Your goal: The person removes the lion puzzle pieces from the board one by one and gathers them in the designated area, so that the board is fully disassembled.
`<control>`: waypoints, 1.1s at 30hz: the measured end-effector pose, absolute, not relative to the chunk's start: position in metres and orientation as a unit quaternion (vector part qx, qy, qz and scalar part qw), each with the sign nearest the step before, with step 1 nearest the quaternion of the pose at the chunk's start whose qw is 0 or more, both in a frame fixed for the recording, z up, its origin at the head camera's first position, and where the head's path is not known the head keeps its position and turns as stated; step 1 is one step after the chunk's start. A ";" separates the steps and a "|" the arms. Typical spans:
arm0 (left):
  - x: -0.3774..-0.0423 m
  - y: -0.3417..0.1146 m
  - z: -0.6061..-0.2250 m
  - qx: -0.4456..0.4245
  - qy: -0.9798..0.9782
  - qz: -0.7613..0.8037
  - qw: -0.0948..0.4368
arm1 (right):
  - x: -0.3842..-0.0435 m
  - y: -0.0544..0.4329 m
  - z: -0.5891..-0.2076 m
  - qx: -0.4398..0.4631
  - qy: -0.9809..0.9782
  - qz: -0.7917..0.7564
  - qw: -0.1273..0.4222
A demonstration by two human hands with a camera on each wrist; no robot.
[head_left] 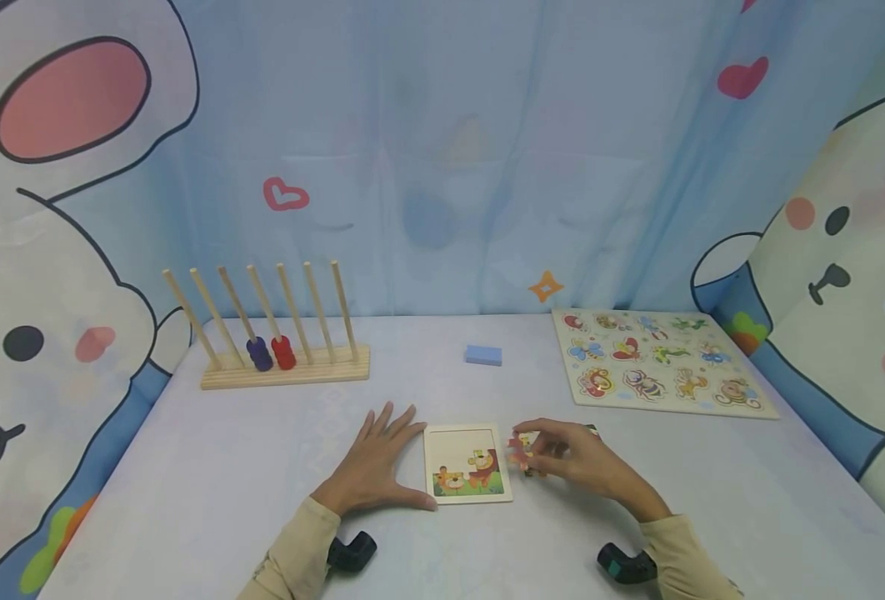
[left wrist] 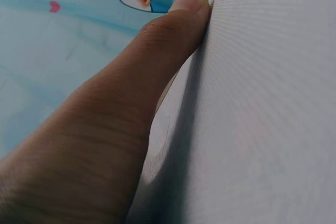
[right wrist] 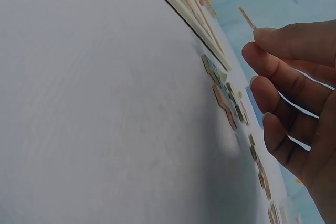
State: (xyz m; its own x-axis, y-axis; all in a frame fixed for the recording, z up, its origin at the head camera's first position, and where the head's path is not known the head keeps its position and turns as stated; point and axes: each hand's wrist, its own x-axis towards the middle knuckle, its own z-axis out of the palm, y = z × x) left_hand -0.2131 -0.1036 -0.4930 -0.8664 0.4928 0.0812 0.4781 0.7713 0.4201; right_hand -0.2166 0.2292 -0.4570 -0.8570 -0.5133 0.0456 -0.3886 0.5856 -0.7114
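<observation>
A small square wooden jigsaw board (head_left: 453,450) lies on the table with a cartoon animal picture along its lower part; its upper area is bare wood. My left hand (head_left: 377,467) spreads its fingers along the board's left side, and the thumb (left wrist: 186,11) touches its near edge. To the right of the board, my right hand (head_left: 581,458) pinches a thin jigsaw piece (right wrist: 247,18) between thumb and index finger, held above the table. Beneath that hand, several loose jigsaw pieces (right wrist: 224,100) lie on the table, mostly hidden in the head view.
A wooden rack of pegs (head_left: 285,377) with a few purple and red beads stands at the back left. Behind the board lies a blue block (head_left: 483,356). An insect-and-animal puzzle board (head_left: 660,362) lies at the back right. Printed curtains (head_left: 450,167) hang behind the table.
</observation>
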 end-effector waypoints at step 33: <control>-0.213 -0.104 -0.493 0.258 0.940 0.223 0.016 | -0.210 0.273 -0.460 -0.199 0.905 -0.366 0.090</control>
